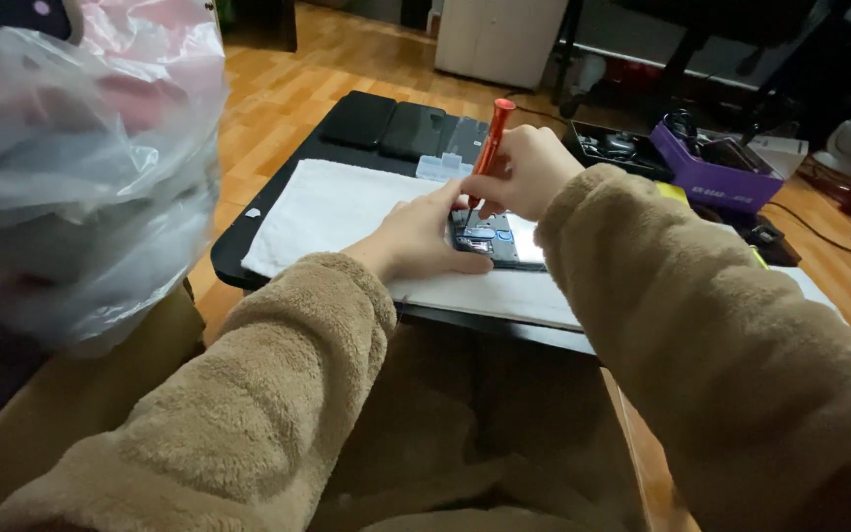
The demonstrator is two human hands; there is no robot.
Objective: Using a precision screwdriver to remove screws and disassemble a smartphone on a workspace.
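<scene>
An opened phone (496,239) lies on a white towel (332,212) spread over the dark desk (233,246). The right hand (524,172), its grip pinched on a red screwdriver (491,143), sets the tip down into the phone's top end. The left hand (421,236) lies just left of the phone, fingers pressed flat on its edge (holding nothing). If the tip slips from the screw, it could gouge the board; a freed screw could vanish into the towel's nap.
</scene>
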